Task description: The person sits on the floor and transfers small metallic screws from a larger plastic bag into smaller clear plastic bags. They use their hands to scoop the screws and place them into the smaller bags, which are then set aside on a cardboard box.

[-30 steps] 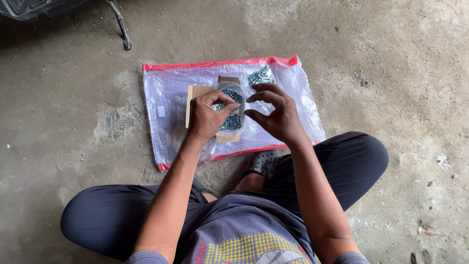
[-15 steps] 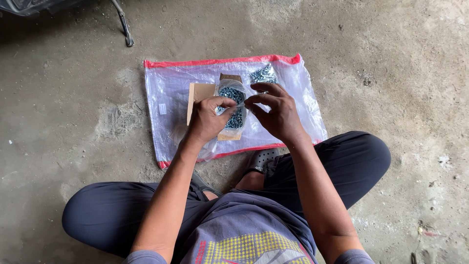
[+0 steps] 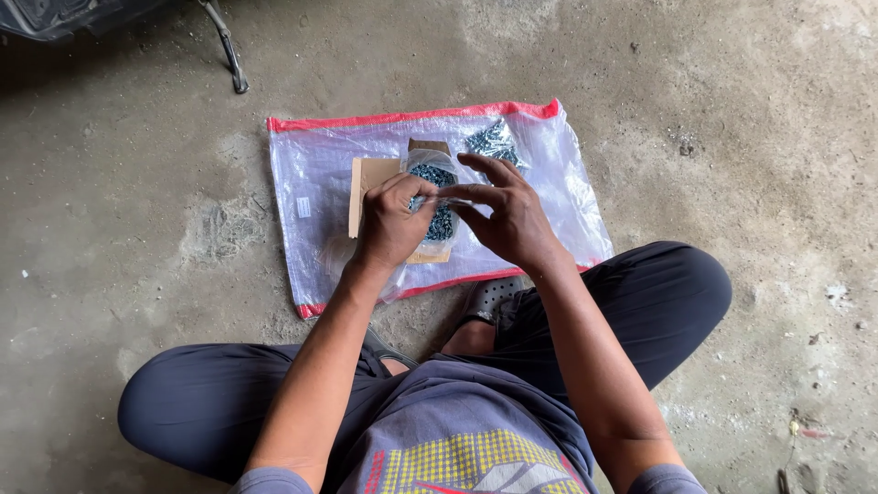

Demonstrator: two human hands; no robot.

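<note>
I sit cross-legged on a concrete floor above a clear plastic sack (image 3: 315, 187) with red edges. My left hand (image 3: 391, 222) and my right hand (image 3: 508, 212) both pinch the top of a small clear plastic bag (image 3: 437, 203) filled with small dark metal pieces. The little bag hangs between my fingertips over a piece of brown cardboard (image 3: 369, 181) that lies on the sack. A second small bag of metal pieces (image 3: 495, 141) rests on the sack just beyond my right hand.
A dark metal stand leg (image 3: 227, 50) touches the floor at the upper left, under a dark object at the frame's corner. My dark-trousered knees (image 3: 677, 284) flank the sack's near edge. Rough, stained concrete lies all around.
Both hands stay on the small bag's top with only slight finger shifts. The view has drifted a little.
</note>
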